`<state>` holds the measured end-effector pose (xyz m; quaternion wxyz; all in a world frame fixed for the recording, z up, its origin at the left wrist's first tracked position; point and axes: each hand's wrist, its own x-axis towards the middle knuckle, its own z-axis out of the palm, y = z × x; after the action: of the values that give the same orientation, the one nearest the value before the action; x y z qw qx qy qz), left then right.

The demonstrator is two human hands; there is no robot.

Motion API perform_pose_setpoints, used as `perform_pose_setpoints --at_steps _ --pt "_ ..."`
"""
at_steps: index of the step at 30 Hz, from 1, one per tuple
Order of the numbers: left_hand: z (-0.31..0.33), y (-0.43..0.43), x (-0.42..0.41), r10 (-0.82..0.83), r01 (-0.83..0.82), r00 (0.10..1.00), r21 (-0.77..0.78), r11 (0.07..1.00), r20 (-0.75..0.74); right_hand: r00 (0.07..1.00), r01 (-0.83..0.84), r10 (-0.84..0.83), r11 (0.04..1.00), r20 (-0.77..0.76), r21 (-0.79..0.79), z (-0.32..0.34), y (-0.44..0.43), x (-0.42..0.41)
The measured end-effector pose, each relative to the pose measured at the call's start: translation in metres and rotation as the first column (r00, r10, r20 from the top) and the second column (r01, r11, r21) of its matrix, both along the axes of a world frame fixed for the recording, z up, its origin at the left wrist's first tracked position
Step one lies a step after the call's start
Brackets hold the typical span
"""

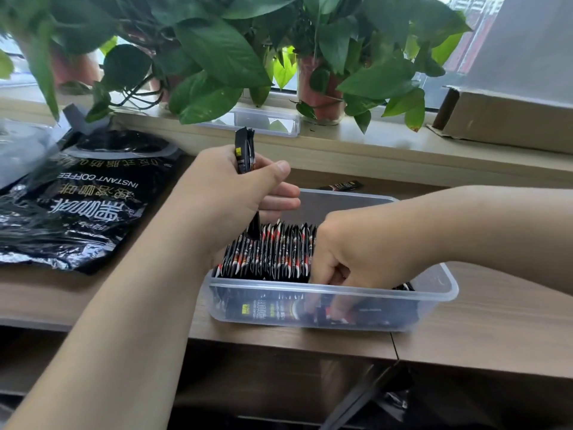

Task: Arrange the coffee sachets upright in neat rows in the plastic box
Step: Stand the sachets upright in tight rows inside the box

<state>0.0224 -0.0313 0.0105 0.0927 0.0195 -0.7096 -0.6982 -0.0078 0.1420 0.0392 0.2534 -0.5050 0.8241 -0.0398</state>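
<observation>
Head view. Gripping a small bundle of sachets [245, 150] in left hand [229, 193], upright above plastic box [446, 283]. Reaching right hand [350, 259] into box's near end, fingers curled among loose sachets [279, 308] lying flat; hold blurred, cannot tell. Noted packed upright row [273, 252] mid-box. Judged partway done: bundle, flat ones and stray sachet [344, 185] beyond box left to stand.

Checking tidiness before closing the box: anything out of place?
Yes. One coffee sachet lies on the desk behind the plastic box, outside it. Loose sachets lie flat along its near wall, not upright like the row.
</observation>
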Motion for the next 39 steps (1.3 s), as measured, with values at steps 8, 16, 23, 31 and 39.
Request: perform_pose_setpoints --at_steps 8,16,23,31,39 --pt "0.002 0.001 0.001 -0.013 0.013 1.0 0.009 1.0 0.003 0.996 -0.038 0.034 0.998 0.086 0.05 0.004 -0.001 -0.002" --pt "0.005 0.002 0.004 -0.015 0.017 0.999 0.082 0.996 -0.029 0.978 0.21 -0.208 0.971 0.034 -0.112 0.014 0.001 0.007" --pt "0.018 0.007 0.012 -0.152 0.194 0.98 0.446 0.874 -0.128 0.877 0.417 -0.451 0.538 0.168 -0.733 0.021 -0.003 0.026" --pt "0.019 0.02 0.015 -0.143 0.155 0.987 0.583 0.797 -0.068 0.85 0.458 -0.45 0.374 0.274 -0.806 0.003 -0.016 0.035" --pt "0.02 0.024 0.023 -0.187 0.201 0.979 0.471 0.859 -0.076 0.752 0.613 -0.478 0.257 0.453 -0.747 0.003 -0.011 0.046"
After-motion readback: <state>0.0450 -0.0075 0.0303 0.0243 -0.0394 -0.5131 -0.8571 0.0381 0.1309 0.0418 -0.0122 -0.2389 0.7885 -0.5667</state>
